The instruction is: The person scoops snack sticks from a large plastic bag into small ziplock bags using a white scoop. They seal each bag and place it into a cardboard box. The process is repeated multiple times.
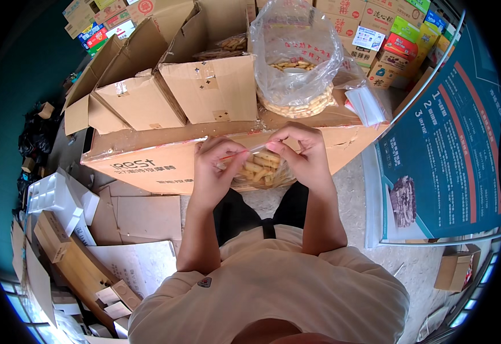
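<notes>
A small clear zip-lock bag of finger-shaped snacks (261,170) hangs from my two hands, in front of the big carton's near side. My left hand (220,165) pinches its top edge at one end, where a red strip shows. The fingers of my right hand (300,155) pinch the same edge at the other end. Beyond my hands, a large clear plastic bag (295,86) stands open on the carton with many more such snacks inside. To its right lies a stack of flat zip-lock bags (365,105).
The large carton (147,165) serves as a work surface. Open cardboard boxes (209,90) stand on it at the back left, one holding filled bags. A blue printed banner (444,150) rises at the right. Foam boxes (56,198) and flattened cardboard (149,217) lie at the left.
</notes>
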Demonstrator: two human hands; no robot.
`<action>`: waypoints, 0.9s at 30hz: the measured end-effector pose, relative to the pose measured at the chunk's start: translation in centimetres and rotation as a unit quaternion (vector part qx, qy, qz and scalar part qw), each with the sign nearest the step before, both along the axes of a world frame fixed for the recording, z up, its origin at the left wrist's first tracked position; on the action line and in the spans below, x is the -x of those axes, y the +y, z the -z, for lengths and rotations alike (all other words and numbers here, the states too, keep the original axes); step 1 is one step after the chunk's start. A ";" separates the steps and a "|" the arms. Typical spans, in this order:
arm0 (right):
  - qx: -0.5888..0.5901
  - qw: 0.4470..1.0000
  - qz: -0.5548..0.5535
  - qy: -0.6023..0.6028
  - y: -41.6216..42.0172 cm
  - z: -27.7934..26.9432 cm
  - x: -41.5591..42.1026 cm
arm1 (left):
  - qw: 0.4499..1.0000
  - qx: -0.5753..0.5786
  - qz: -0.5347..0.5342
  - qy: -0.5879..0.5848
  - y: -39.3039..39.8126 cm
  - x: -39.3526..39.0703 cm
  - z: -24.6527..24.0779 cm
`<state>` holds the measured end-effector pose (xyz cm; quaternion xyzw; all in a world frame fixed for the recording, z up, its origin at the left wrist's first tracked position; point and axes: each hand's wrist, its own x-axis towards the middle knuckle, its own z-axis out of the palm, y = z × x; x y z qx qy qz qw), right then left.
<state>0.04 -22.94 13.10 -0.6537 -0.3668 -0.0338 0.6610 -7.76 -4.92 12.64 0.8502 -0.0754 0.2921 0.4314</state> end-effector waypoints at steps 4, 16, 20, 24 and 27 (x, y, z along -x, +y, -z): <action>-0.010 1.000 -0.001 0.011 0.0 0.1 0.1 | 1.000 0.002 0.009 -0.011 0.3 -0.2 0.0; -0.020 1.000 -0.001 0.020 -0.4 0.1 -0.1 | 1.000 0.011 -0.001 0.005 1.0 0.0 0.5; -0.016 1.000 0.005 0.012 -0.4 0.1 -0.1 | 1.000 0.001 -0.010 0.011 1.0 0.0 0.6; -0.011 1.000 0.008 0.010 -0.3 0.3 -0.1 | 0.998 -0.057 -0.032 0.007 1.3 0.1 1.3; -0.022 1.000 0.001 0.015 -0.3 0.3 -0.2 | 0.998 -0.057 -0.022 0.003 1.5 0.2 1.3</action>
